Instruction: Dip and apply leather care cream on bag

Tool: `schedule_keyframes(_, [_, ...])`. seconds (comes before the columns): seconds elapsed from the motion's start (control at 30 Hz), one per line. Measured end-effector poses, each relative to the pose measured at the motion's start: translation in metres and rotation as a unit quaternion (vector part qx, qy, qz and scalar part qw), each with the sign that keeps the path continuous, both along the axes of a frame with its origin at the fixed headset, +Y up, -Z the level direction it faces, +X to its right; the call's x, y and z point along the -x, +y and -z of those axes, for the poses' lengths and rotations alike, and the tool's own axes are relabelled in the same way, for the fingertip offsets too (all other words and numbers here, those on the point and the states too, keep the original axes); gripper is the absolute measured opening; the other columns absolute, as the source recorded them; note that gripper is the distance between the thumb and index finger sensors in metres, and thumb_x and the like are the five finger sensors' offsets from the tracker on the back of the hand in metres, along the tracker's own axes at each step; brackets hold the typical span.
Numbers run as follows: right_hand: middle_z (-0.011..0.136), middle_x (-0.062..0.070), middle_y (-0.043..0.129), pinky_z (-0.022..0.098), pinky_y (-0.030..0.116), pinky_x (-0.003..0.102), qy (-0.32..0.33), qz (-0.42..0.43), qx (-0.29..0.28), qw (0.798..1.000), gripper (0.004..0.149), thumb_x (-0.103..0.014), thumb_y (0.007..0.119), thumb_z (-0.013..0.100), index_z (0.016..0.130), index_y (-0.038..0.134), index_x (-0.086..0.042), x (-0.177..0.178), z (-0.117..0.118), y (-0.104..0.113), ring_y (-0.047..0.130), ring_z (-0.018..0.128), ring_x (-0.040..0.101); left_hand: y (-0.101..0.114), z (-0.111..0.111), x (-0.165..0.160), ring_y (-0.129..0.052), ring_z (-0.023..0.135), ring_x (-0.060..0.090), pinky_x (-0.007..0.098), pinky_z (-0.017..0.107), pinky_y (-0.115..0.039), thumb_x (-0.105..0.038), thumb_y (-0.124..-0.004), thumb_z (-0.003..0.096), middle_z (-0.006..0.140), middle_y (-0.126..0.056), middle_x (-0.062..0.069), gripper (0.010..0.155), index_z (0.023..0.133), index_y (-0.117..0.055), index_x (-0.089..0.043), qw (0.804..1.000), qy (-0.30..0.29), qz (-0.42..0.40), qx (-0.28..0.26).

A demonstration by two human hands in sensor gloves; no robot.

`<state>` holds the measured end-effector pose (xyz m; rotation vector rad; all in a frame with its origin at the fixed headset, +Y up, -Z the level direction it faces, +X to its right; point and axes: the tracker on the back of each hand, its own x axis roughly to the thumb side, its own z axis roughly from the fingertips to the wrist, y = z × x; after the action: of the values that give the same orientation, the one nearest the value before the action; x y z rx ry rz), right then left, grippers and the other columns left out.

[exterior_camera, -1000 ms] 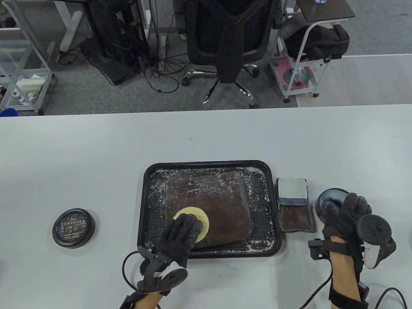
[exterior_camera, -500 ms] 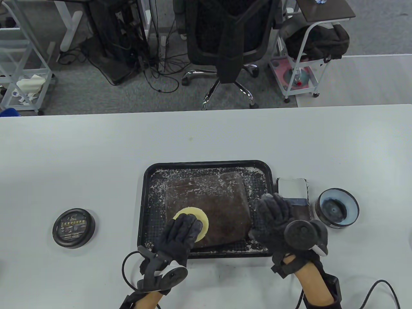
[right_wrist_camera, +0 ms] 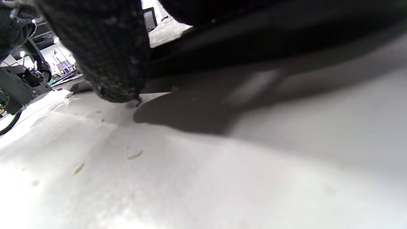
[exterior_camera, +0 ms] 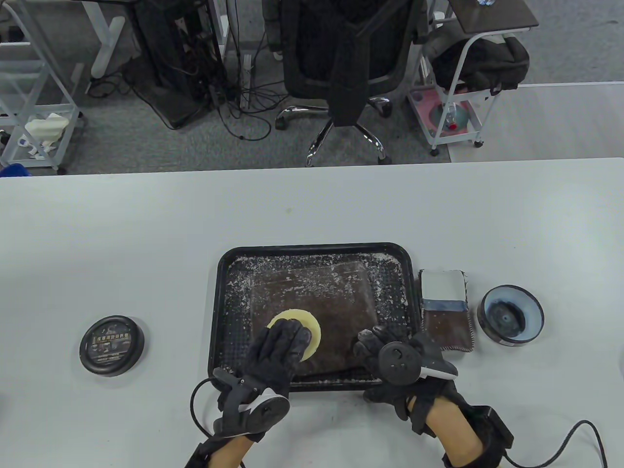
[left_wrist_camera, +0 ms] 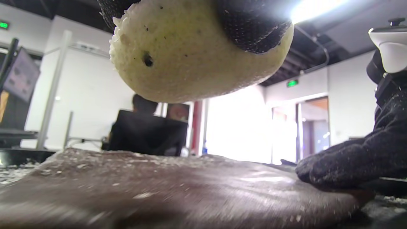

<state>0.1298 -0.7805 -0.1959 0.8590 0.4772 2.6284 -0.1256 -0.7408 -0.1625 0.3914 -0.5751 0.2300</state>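
A brown leather bag (exterior_camera: 312, 302) lies flat in a black tray (exterior_camera: 222, 312) dusted with white flakes. My left hand (exterior_camera: 287, 341) grips a round yellow sponge (exterior_camera: 304, 324) over the bag's near left part. In the left wrist view the sponge (left_wrist_camera: 190, 57) hangs just above the bag (left_wrist_camera: 159, 190). My right hand (exterior_camera: 378, 348) lies across the tray's near right corner, holding nothing, with its fingers (left_wrist_camera: 346, 165) resting on the bag's near right edge. Its thumb (right_wrist_camera: 108, 57) touches the table beside the tray. The open cream jar (exterior_camera: 510, 315) stands to the right.
The jar's black lid (exterior_camera: 111, 345) lies on the table at the left. A small brown leather pouch with a white top (exterior_camera: 446, 312) lies between the tray and the jar. A black office chair (exterior_camera: 341, 58) stands beyond the table's far edge.
My right hand has left the cream jar and moved left to the bag's near right corner. My left hand with the sponge has shifted slightly to the right.
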Motion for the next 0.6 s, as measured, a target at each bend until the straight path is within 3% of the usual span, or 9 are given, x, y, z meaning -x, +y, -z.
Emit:
schedule_keyframes(0.3, [0.106, 0.028, 0.049, 0.069, 0.041, 0.065, 0.000, 0.009, -0.022, 1.000, 0.079, -0.039, 0.099, 0.040, 0.102, 0.062, -0.005, 0.000, 0.000, 0.000, 0.044, 0.098, 0.053, 0.005, 0.033, -0.054, -0.080, 0.097, 0.034, 0.049, 0.071, -0.066, -0.030, -0.078, 0.0474, 0.107, -0.069, 0.009, 0.056, 0.103, -0.069, -0.027, 0.998, -0.002, 0.053, 0.023])
schedule_keyframes(0.5, [0.107, 0.027, 0.048, 0.069, 0.041, 0.064, 0.002, 0.011, -0.010, 1.000, 0.079, -0.039, 0.098, 0.041, 0.102, 0.062, -0.006, -0.001, 0.001, -0.002, 0.043, 0.098, 0.052, 0.004, 0.060, -0.090, -0.075, 0.100, 0.031, 0.047, 0.074, -0.063, -0.031, -0.076, 0.0480, 0.109, -0.065, 0.006, 0.057, 0.104, -0.066, -0.031, 0.993, 0.011, 0.119, 0.025])
schedule_keyframes(0.6, [0.107, 0.027, 0.047, 0.069, 0.041, 0.064, 0.001, 0.015, -0.001, 1.000, 0.079, -0.039, 0.098, 0.042, 0.103, 0.061, -0.006, -0.002, 0.001, -0.002, 0.042, 0.098, 0.052, 0.001, 0.074, -0.103, -0.073, 0.102, 0.030, 0.047, 0.075, -0.061, -0.030, -0.076, 0.0483, 0.110, -0.064, 0.004, 0.057, 0.104, -0.065, -0.033, 0.992, 0.018, 0.113, 0.050])
